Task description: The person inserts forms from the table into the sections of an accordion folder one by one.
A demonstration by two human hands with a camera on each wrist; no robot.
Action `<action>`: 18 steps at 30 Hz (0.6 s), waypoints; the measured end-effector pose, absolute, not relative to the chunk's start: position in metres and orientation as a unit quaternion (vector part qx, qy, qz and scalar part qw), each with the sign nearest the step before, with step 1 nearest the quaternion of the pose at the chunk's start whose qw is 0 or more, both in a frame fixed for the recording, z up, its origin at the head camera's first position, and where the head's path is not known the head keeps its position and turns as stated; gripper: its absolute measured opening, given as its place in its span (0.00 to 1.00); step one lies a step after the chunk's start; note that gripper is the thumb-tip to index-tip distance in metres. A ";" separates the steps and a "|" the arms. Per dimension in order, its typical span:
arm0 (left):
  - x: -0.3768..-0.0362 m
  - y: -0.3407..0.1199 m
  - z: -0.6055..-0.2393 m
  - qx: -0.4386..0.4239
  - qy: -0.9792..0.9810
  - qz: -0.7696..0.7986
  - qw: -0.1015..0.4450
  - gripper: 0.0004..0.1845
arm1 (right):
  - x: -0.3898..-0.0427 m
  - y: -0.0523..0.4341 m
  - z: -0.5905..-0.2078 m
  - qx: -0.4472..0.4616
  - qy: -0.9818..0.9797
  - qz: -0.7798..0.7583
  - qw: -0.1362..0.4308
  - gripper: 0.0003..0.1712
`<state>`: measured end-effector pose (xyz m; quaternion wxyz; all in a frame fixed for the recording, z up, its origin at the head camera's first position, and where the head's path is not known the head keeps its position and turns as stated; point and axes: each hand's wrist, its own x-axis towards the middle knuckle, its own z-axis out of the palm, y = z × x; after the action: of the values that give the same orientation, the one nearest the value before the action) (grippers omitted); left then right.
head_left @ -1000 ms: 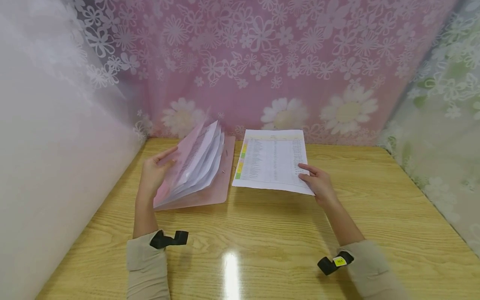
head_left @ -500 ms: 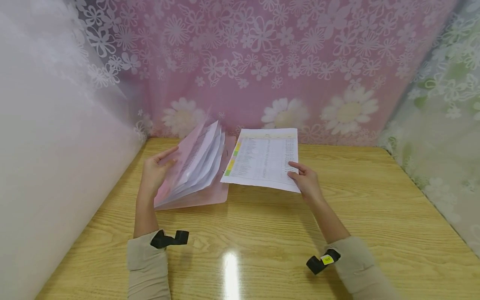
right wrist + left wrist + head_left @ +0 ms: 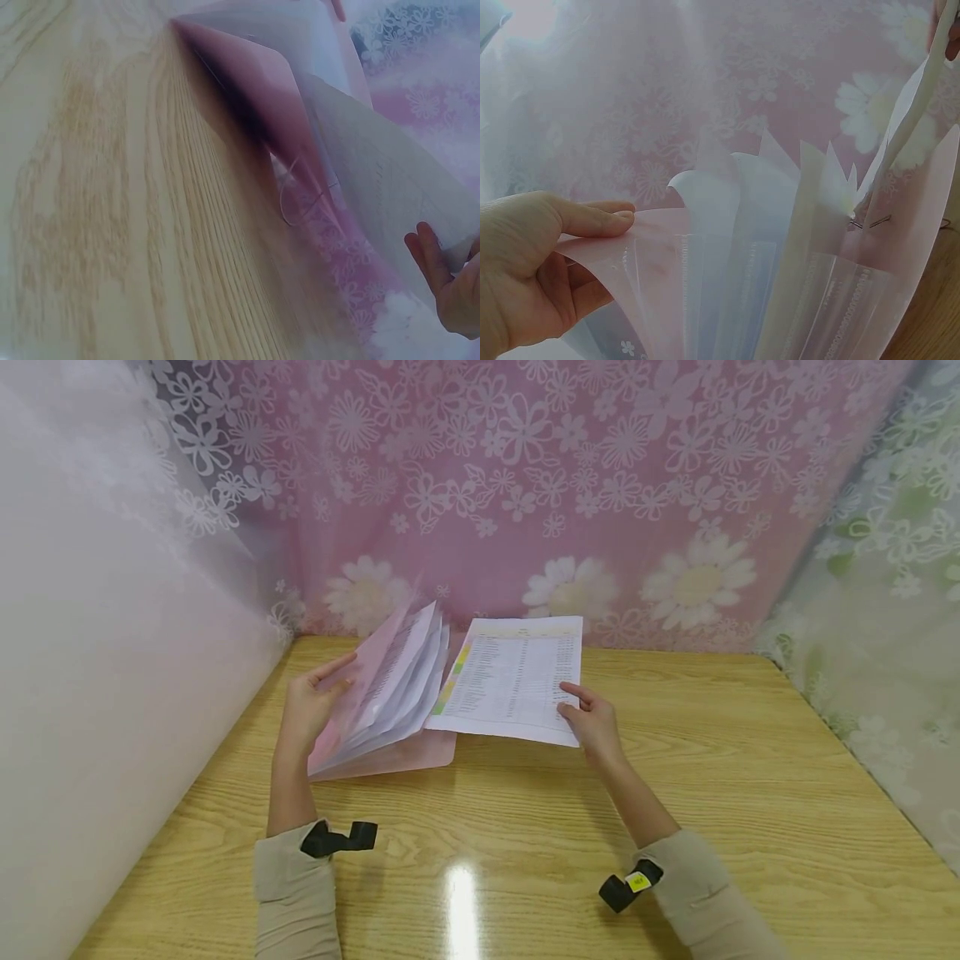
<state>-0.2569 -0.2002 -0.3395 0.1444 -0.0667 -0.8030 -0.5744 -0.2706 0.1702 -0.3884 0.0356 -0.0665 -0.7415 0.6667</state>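
Observation:
A pink expanding folder [image 3: 390,710] lies open on the wooden table [image 3: 525,827], with several white sheets fanned inside. My left hand [image 3: 309,706] holds its front cover up, thumb on the cover's edge [image 3: 641,225]. My right hand [image 3: 592,722] pinches the right edge of a printed sheet [image 3: 510,681] with coloured tabs down its left side. The sheet hangs just above the table, its left edge over the folder's right flap. In the right wrist view my fingers [image 3: 442,281] hold the sheet's underside [image 3: 390,172] near the pink folder [image 3: 255,97].
A pink flowered curtain [image 3: 525,485] closes the back of the table. A white curtain [image 3: 90,652] stands on the left and a green-white one [image 3: 885,610] on the right. Bare tabletop lies in front of and to the right of the folder.
My right hand has carried the printed sheet leftward, so its left edge now overlaps the folder. The left hand and the folder have stayed still.

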 end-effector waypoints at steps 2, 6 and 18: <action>-0.257 -0.200 -0.340 -0.067 -0.804 -0.573 0.145 0.19 | -0.270 0.168 -0.388 -0.061 -0.743 0.666 0.033 0.23; -0.258 -0.201 -0.340 -0.069 -0.804 -0.572 0.148 0.18 | -0.268 0.163 -0.387 -0.050 -0.751 0.658 0.028 0.23; -0.258 -0.201 -0.340 -0.071 -0.800 -0.576 0.150 0.18 | -0.265 0.151 -0.384 -0.037 -0.758 0.651 0.020 0.22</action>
<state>-0.2575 -0.2008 -0.3401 0.1504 -0.0705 -0.8004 -0.5759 -0.2649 0.1511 -0.3843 0.0204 -0.0373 -0.7582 0.6507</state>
